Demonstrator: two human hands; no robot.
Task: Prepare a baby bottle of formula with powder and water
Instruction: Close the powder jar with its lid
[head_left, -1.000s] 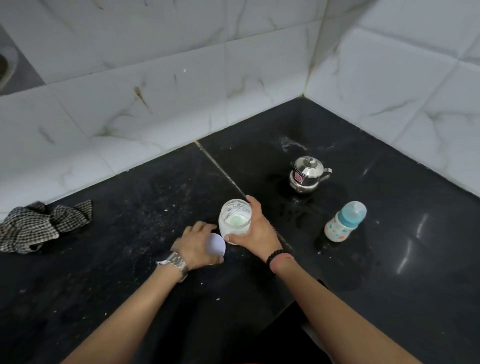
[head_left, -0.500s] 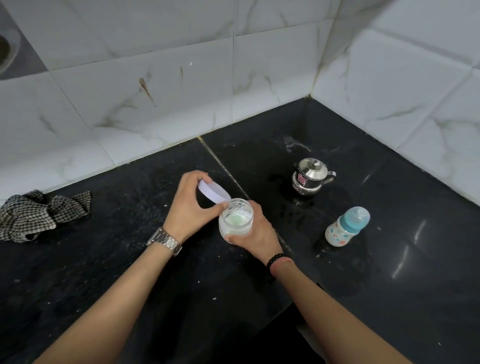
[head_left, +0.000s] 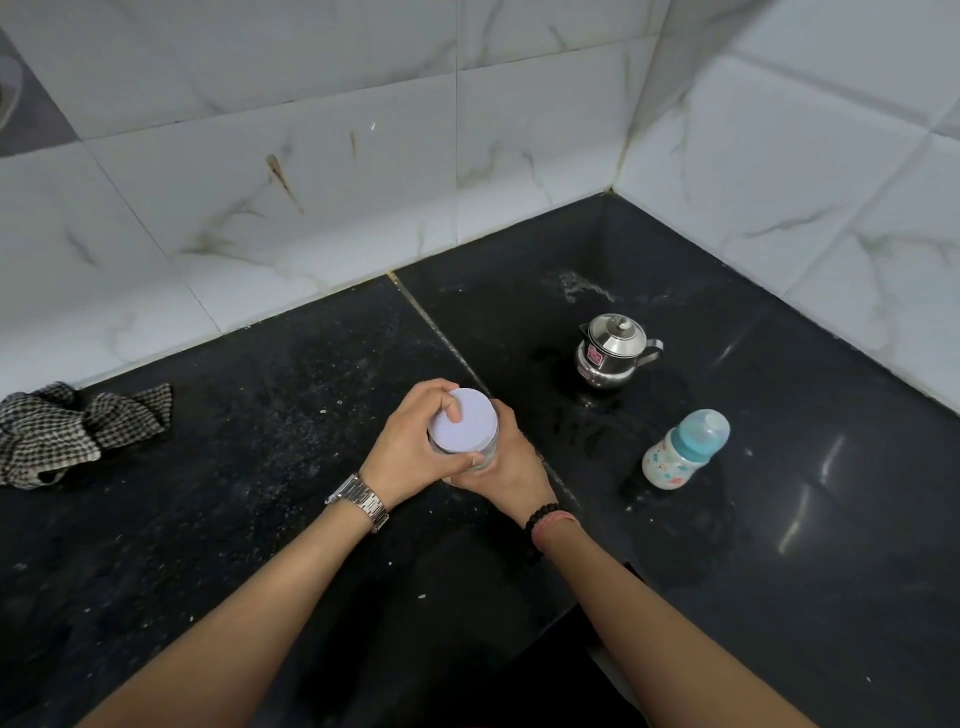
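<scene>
A small clear powder jar stands on the black counter, and a white round lid now sits on its mouth. My left hand grips the lid from the left, fingers curled over its rim. My right hand wraps the jar's body from the right, hiding most of it. A baby bottle with a blue cap and printed white body stands to the right, untouched. A small steel kettle with a lid stands behind it.
A checked cloth lies crumpled at the far left by the wall. White tiled walls meet in a corner behind the kettle. Wet patches and white specks mark the counter. The counter's front edge cuts in below my right forearm.
My left hand picked the white lid up off the counter, carried it over the jar and set it on the mouth. My right hand kept hold of the jar.
</scene>
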